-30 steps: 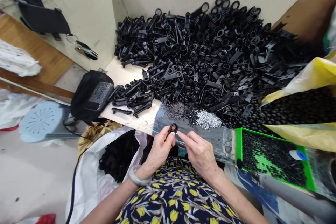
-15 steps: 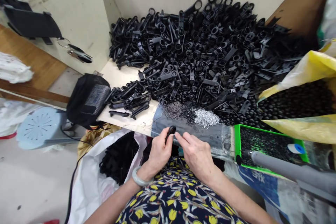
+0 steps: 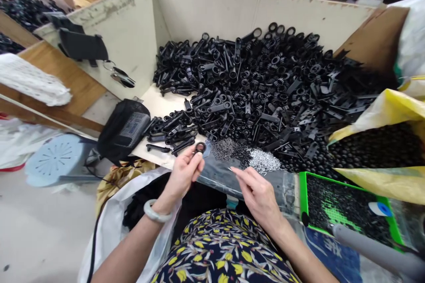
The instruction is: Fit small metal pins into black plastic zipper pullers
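I see my left hand [image 3: 182, 174] left of the silver pin heap [image 3: 264, 160], pinching a black ringed part [image 3: 200, 147]; my right hand [image 3: 260, 192] pinches a pale pin [image 3: 230, 168], seemingly unfitted.

1. The ringed part [image 3: 197, 147] in my left hand [image 3: 184, 172] looked like smooth, dark plastic.
2. The pin [image 3: 230, 168] in my right hand [image 3: 259, 191] looked like shiny metal.
3. My patterned clothing [image 3: 227, 250] was matt cloth.
4. My bangle [image 3: 156, 216] looked smooth and polished.
5. The green tray [image 3: 303, 194] looked like smooth plastic.
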Demonstrator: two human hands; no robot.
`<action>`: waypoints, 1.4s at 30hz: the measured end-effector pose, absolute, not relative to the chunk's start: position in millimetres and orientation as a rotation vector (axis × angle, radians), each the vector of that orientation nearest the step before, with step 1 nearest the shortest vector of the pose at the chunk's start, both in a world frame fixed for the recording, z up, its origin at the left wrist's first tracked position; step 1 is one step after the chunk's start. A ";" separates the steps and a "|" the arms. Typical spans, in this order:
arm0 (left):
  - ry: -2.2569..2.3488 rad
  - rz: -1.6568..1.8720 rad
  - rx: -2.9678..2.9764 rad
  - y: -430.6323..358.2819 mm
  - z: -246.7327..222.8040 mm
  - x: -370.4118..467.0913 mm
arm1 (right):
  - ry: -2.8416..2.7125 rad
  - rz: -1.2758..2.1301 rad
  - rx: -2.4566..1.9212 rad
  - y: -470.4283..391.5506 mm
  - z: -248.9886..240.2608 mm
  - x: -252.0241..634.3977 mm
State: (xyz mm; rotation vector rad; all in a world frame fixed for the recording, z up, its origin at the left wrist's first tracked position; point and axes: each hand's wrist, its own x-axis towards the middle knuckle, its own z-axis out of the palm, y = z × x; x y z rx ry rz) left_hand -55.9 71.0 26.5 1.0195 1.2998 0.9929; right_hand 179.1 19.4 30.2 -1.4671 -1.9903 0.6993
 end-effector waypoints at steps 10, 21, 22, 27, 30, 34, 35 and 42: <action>1.016 0.902 0.679 45.8 19.1 -20.7 | -2.140 0.635 -1.421 40.2 33.7 159.7; 1.051 0.898 0.708 42.0 18.0 -22.5 | -2.261 0.519 -1.461 39.8 29.7 157.5; 1.054 0.896 0.736 42.0 17.9 -21.6 | -2.273 0.499 -1.464 39.5 30.2 157.6; 1.080 0.910 0.778 40.1 14.3 -17.6 | -2.302 0.471 -1.483 36.9 31.9 157.4; 1.112 0.925 0.799 38.1 10.6 -15.4 | -2.315 0.474 -1.501 35.3 32.2 157.5; 1.151 0.911 0.886 37.5 6.1 -14.6 | -2.338 0.476 -1.492 33.4 32.2 159.2; 1.168 0.908 0.908 37.4 5.0 -14.9 | -2.356 0.458 -1.490 32.6 32.3 159.5; 1.408 0.893 1.265 27.6 -4.3 -18.4 | -2.622 0.252 -1.497 24.6 34.3 149.3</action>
